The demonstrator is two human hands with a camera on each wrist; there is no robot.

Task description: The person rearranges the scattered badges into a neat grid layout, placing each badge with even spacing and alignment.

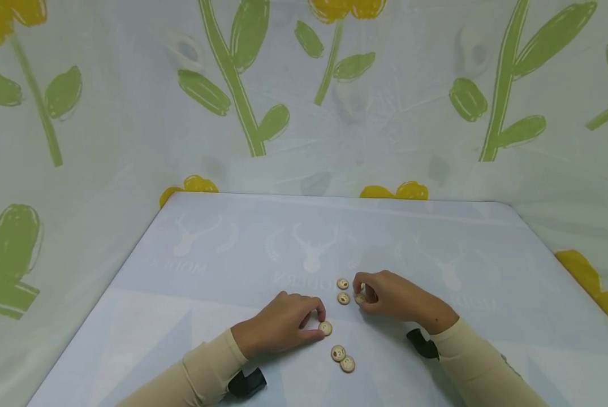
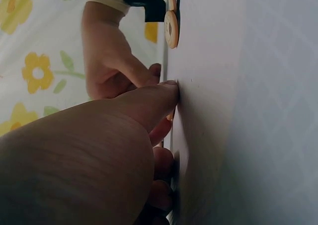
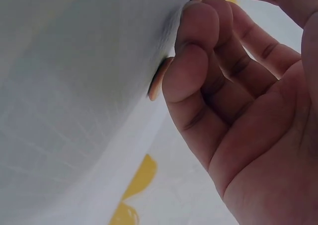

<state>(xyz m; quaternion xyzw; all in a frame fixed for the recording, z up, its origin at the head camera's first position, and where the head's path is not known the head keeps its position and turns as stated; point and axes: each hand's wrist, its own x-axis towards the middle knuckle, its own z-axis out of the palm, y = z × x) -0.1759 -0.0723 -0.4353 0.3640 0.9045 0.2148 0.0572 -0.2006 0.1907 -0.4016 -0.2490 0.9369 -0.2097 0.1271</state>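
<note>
Flowered cloth [image 1: 130,113]: upper half of frame, behind the table. Table [image 1: 263,237]: pale, centre to bottom; edges well apart from my hands, broad sliding room toward upper left. My left hand [image 1: 283,322], lower centre: thumb and forefinger pinch a wooden-looking disc [image 1: 325,328]. My right hand [image 1: 395,297], right of centre: likewise pinching a second disc [image 1: 361,297]. Loose upper pair [image 1: 343,298], just left of it; loose lower pair [image 1: 348,364], bottom centre, touching. Handling, by judgement: light, stiff, perhaps slippery; grip opposite rims. Finger-room: scant between neighbours.
</note>
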